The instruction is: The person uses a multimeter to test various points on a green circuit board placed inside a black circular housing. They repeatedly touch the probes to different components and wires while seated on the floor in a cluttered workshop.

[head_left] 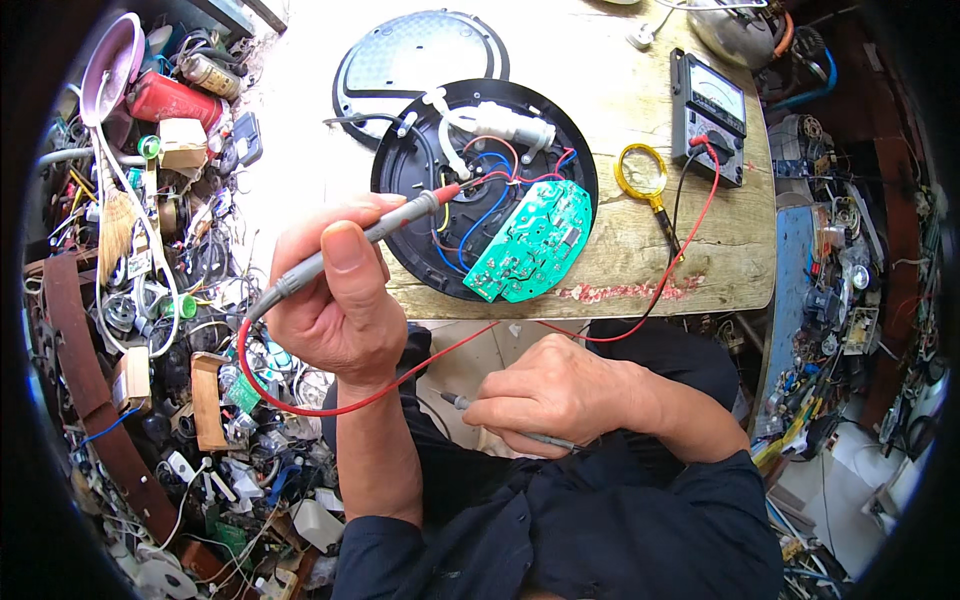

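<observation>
My left hand (340, 285) is closed around a grey test probe (350, 245) with a red tip, raised over the near left of the table. The probe's tip points at the wires inside a round black appliance base (395, 235); whether it touches one I cannot tell. A green circuit board (535, 240) lies at the base's near right, with red, blue and yellow wires running to it. White tubing and a white cylindrical part (510, 125) sit at the far side. In front of the table edge, my right hand (550, 395) grips a second grey test probe (545, 438).
An analog multimeter (710, 120) lies at the table's right, its red and black leads plugged in. A yellow-rimmed magnifying glass (641, 172) rests beside it. A round grey cover (425, 55) lies behind the base. Piled parts and cables (215, 260) crowd the left; more clutter fills the right.
</observation>
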The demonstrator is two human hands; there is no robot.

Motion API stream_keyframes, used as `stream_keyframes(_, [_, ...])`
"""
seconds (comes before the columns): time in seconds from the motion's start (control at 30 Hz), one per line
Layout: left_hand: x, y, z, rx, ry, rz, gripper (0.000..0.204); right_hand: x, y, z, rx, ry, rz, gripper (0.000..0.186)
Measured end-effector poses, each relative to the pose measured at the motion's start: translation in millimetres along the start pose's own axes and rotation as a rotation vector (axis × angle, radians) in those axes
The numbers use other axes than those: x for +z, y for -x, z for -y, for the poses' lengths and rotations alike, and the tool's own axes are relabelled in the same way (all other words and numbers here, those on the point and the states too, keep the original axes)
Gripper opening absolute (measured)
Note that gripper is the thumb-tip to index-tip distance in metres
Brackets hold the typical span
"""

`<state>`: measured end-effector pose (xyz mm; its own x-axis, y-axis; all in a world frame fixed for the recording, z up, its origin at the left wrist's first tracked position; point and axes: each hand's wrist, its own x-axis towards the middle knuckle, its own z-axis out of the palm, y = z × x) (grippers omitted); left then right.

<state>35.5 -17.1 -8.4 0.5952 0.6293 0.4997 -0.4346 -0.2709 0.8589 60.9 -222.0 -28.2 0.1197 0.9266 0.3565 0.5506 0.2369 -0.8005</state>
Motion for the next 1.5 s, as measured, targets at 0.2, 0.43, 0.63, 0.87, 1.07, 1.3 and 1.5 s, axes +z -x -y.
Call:
stream_keyframes(0.2, [-2.5, -0.6, 0.8, 0.026, -0.020, 0.033, 0.027, -0.6, -0.9, 4.4, 0.026, -0.015, -0.019, 0.025])
stream_keyframes(0.43, [1.0, -0.6, 0.3, 0.040, -0.007, 0.027, 0.025, -6.6, -3.7, 8.5, 0.027, 0.024, -0.012, 0.016])
stream_keyframes(0.63, [-2.6, -0.1, 1.7, 0.042, -0.022, 0.054, 0.025, -5.0, -3.1, 7.9, 0.030, 0.020, -0.017, 0.016])
stream_keyframes(0.87, [-3.2, -0.3, 2.0, 0.051, -0.031, 0.034, 0.025, -6.1, -4.3, 8.9, 0.026, 0.007, -0.016, 0.016])
stream_keyframes(1.07, [-2.0, 0.2, -0.1, 0.034, -0.017, 0.033, 0.025, -4.9, -2.6, 8.8, 0.020, 0.006, -0.025, 0.017])
stream_keyframes(1.3, [-0.9, 0.6, 2.5, 0.038, 0.030, 0.041, 0.026, -1.4, -1.5, 5.7, -0.026, -0.005, -0.081, 0.015])
stream_keyframes(1.5, [-1.7, 0.4, 2.8, 0.041, 0.010, 0.053, 0.027, -6.4, -2.5, 9.7, 0.022, 0.008, -0.024, 0.016])
